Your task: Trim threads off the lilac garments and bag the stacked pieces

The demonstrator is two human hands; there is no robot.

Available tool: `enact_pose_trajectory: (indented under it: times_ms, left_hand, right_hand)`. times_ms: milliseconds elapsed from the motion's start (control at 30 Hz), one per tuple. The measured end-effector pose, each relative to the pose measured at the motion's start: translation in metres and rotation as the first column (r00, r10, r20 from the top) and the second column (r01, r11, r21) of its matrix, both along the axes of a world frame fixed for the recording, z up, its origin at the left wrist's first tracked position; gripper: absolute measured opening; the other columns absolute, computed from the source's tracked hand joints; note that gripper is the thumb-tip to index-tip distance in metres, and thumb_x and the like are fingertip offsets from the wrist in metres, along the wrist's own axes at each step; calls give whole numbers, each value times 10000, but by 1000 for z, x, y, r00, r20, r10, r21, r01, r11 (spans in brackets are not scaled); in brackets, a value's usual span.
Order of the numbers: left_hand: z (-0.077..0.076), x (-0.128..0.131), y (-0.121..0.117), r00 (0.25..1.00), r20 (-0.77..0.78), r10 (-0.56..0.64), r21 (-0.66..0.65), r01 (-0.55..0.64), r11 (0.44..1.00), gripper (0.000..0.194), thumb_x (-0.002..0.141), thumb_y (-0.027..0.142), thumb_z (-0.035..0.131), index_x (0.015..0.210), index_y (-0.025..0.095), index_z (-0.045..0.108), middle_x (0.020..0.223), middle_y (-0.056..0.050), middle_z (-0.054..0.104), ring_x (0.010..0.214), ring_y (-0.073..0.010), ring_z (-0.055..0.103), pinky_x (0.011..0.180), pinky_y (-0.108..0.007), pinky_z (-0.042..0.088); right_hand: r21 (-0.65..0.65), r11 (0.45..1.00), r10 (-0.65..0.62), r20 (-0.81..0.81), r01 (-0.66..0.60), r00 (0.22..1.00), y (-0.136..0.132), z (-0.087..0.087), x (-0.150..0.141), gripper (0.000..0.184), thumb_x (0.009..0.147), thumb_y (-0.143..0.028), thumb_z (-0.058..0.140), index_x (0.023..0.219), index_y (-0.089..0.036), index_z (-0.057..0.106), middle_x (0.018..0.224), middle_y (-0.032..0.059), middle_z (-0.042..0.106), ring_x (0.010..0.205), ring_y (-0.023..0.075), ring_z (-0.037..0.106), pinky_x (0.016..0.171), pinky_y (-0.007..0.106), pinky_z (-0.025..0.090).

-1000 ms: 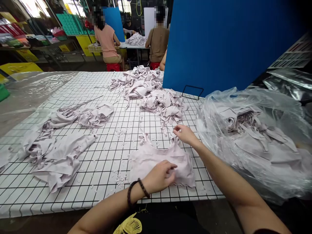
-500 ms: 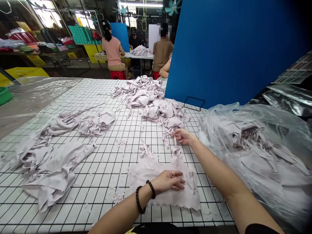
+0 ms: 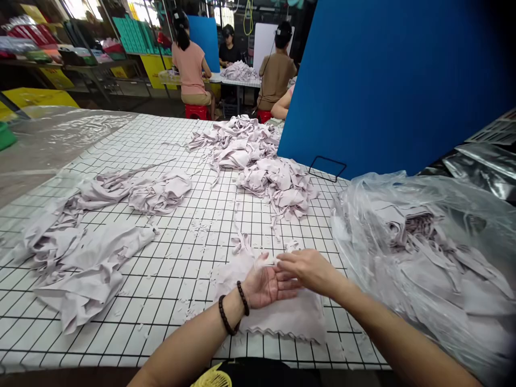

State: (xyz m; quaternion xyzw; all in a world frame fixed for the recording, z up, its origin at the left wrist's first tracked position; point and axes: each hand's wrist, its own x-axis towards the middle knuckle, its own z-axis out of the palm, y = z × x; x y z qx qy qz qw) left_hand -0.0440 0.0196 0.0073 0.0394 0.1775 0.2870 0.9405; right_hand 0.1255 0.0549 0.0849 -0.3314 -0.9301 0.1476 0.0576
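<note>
A pale pinkish-grey strappy top [image 3: 286, 320] lies flat on the table, its wavy hem towards me and its straps pointing away. Above its middle, my left hand [image 3: 270, 285] is turned palm up with fingers stretched out, a dark bead bracelet pair at the wrist. My right hand [image 3: 310, 271] reaches over from the right, its fingers held close together and bent down at the left hand's fingers. A small whitish bit shows between the right fingertips and the left thumb; what it is cannot be made out. Both hands partly hide the top.
Similar garments lie in a heap [image 3: 245, 142] ahead and a loose pile [image 3: 88, 263] on the left. A clear plastic bag [image 3: 363, 215] of garments stands right. A blue board [image 3: 382, 80] on a wire stand rises behind. Small scraps dot the gridded table [image 3: 181, 258]. Several people sit beyond.
My right hand has let go of the top's right strap and come back to my left hand. My left hand has turned from palm down to palm up. The view has shifted slightly.
</note>
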Motion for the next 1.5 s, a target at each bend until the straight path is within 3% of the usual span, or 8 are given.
enact_pose_trajectory:
  times_ms: [167, 433, 567, 800, 900, 1033, 1200, 1500]
  left_hand:
    - [2, 0, -1, 998, -48, -42, 7, 43, 999, 537, 832, 544, 489, 1056, 66, 585, 940, -136, 671, 866, -231, 664, 891, -389, 467]
    - [7, 9, -14, 932, -355, -66, 210, 149, 966, 344, 832, 364, 628, 1068, 113, 617, 1084, -152, 663, 874, -187, 680, 831, -309, 510]
    - [6, 16, -19, 920, -391, 11, 250, 95, 964, 411, 838, 434, 601, 1145, 160, 591, 1033, -128, 682, 903, -192, 676, 839, -317, 516]
    - [12, 23, -21, 879, -470, 83, 342, 95, 935, 490, 861, 516, 514, 1178, 146, 568, 984, -123, 665, 829, -184, 674, 805, -337, 523]
    - [13, 19, -24, 706, -657, 264, 537, 192, 821, 485, 879, 521, 452, 1189, 160, 542, 910, -93, 629, 720, -166, 639, 715, -349, 528]
    - [9, 18, -31, 253, -650, 717, 721, 505, 474, 253, 787, 294, 627, 1004, 168, 602, 941, -58, 520, 895, -188, 550, 858, -366, 467]
    - [3, 22, -31, 131, -655, 744, 612, 671, 420, 227, 767, 205, 650, 970, 168, 557, 988, -48, 458, 867, -171, 527, 827, -341, 471]
    - [0, 20, -25, 138, -688, 713, 588, 683, 434, 104, 774, 212, 671, 842, 163, 609, 911, -28, 497, 815, -153, 537, 752, -285, 462]
  right_hand:
    - [159, 983, 62, 187, -92, 980, -31, -19, 28, 308, 899, -98, 374, 947, -233, 646, 1271, 12, 589, 771, 167, 615, 613, 291, 421]
    - [-43, 954, -298, -82, 295, 951, -30, -26, 38, 252, 856, -151, 472, 987, -266, 654, 1290, 28, 565, 914, 187, 620, 687, 274, 461]
    - [-331, 781, -609, -215, 530, 763, -46, -11, 31, 217, 856, -319, 510, 950, -212, 673, 1043, 76, 624, 724, 146, 591, 666, 282, 477]
    - [-788, 486, -769, -181, 377, 613, -48, -30, 19, 255, 700, -406, 691, 714, -153, 662, 743, 28, 642, 717, 162, 589, 647, 261, 452]
    - [-861, 382, -851, -186, 335, 490, -39, -43, 24, 276, 657, -395, 724, 670, -145, 608, 605, -11, 585, 548, 106, 517, 511, 226, 396]
    - [-925, 258, -897, -121, 280, 425, -35, -49, 29, 321, 641, -427, 723, 690, -147, 573, 568, -9, 587, 412, 69, 425, 366, 204, 297]
    - [-922, 261, -881, -107, 285, 460, -36, -51, 23, 295, 668, -408, 697, 738, -139, 599, 699, 42, 665, 448, 72, 471, 366, 191, 324]
    - [-872, 402, -801, -187, 279, 569, -36, -55, 22, 295, 680, -396, 703, 793, -124, 712, 767, 65, 696, 713, 185, 618, 621, 271, 468]
